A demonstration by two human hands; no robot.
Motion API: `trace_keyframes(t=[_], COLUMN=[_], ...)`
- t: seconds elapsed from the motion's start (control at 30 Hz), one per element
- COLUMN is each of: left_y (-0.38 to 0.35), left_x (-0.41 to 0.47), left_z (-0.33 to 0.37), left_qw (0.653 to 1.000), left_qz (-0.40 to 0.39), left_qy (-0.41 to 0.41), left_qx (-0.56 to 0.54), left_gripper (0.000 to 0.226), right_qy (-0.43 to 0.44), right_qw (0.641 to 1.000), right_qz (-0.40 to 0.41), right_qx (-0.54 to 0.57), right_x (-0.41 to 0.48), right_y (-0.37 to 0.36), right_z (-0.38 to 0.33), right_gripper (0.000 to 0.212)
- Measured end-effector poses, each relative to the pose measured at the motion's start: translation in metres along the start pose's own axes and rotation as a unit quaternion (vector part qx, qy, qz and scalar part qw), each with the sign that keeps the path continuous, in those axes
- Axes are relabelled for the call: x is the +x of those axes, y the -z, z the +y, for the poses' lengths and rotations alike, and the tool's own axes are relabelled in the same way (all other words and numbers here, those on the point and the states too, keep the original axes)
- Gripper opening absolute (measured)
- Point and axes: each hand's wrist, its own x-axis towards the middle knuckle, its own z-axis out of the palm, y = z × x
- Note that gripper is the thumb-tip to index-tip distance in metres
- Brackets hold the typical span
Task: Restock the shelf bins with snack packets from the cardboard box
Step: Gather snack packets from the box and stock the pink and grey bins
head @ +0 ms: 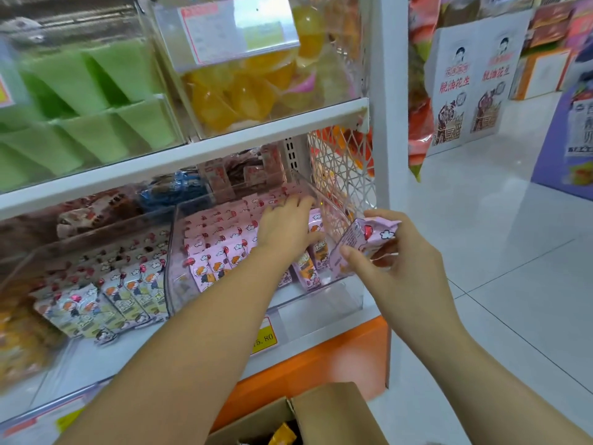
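One pink packet [362,242] in right hand [404,268] (yellow price tag [264,337]: "5.80")

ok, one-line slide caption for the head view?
Restocking: left hand on pink packets in the clear bin; right hand holds another packet beside it, box below.

Cardboard box [324,409] cut by bottom edge — price tag [265,338] half behind left forearm [192,332].

A: What's underfoot?
B: Glossy white floor tiles [513,252] with thin dark joints, from 3 to 5 o'clock, catching soft light.
A: And around it?
B: White post [388,91] at 1, orange base [337,358] at 6, two paper posters [465,81] at 2, purple stand [555,149] at 3.
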Motion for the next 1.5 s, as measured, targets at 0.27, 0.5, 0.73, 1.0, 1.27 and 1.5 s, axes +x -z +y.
trace_keyframes(t=[0.27,0.5,0.73,1.0,1.27,1.5], left_y=[0.012,0.008,0.004,0.002,0.010,0.010], left_x=[-0.020,-0.029,-0.025,-0.031,-0.035,-0.035], left_z=[-0.037,-0.041,-0.036,-0.038,-0.039,-0.042], left_qw=[1.000,0.997,0.998,1.000,0.999,0.999], left_qz=[-0.008,-0.010,-0.013,0.003,-0.031,-0.027], left_qy=[0.021,0.006,0.003,-0.008,-0.044,-0.036], left_qx=[0.005,0.075,0.066,0.012,-0.001,-0.024], left_gripper=[0.066,0.063,0.060,0.048,0.042,0.041], right_qy=[-0.025,0.039,0.129,0.132,0.138,0.122], right_qw=[0.998,0.965,0.916,0.915,0.896,0.892], right_qz=[-0.016,-0.112,-0.139,-0.159,-0.169,-0.206], right_qx=[-0.050,-0.232,-0.353,-0.345,-0.388,-0.383], right_x=[0.014,0.058,0.073,0.086,0.086,0.095], right_y=[-0.015,-0.035,-0.055,-0.060,-0.062,-0.064], right_z=[0.006,-0.001,0.006,0.020,0.020,0.014], right_gripper=[0.042,0.057,0.048,0.052,0.048,0.051])
